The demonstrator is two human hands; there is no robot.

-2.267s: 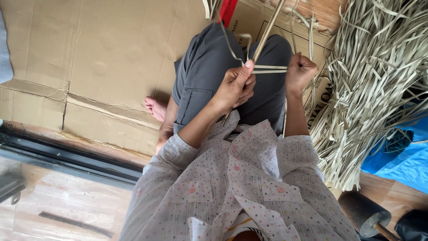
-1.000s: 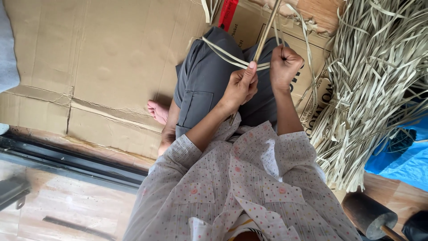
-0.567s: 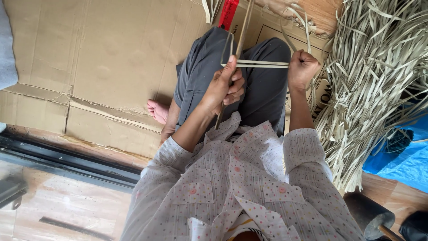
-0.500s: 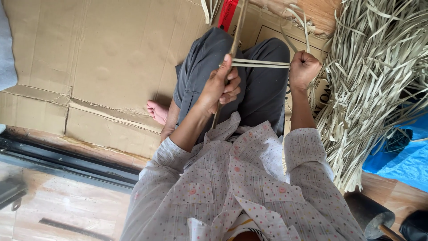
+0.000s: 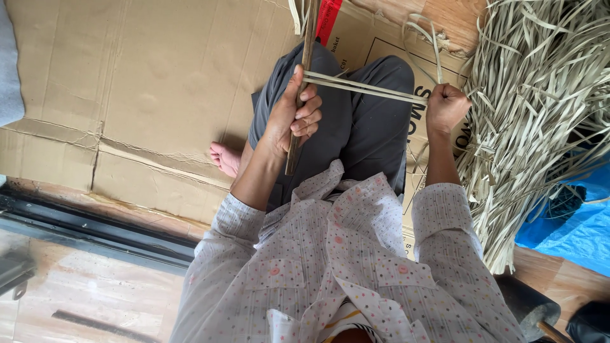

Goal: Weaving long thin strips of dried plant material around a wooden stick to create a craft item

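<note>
From the head view, the left hand (image 5: 290, 117) is closed around a thin brown stick (image 5: 301, 89) that stands nearly upright over the grey-trousered lap. Pale flat strips (image 5: 365, 87) run taut from the stick, where the left thumb pins them, across to the right hand (image 5: 447, 107), a tight fist closed on their far end. Beneath the stick lies flattened brown cardboard (image 5: 159, 76) with dark print; a red label (image 5: 328, 13) sits just right of the stick's top. A heap of loose strips (image 5: 540, 95) lies beyond the right hand, over a blue sheet (image 5: 572, 228).
</note>
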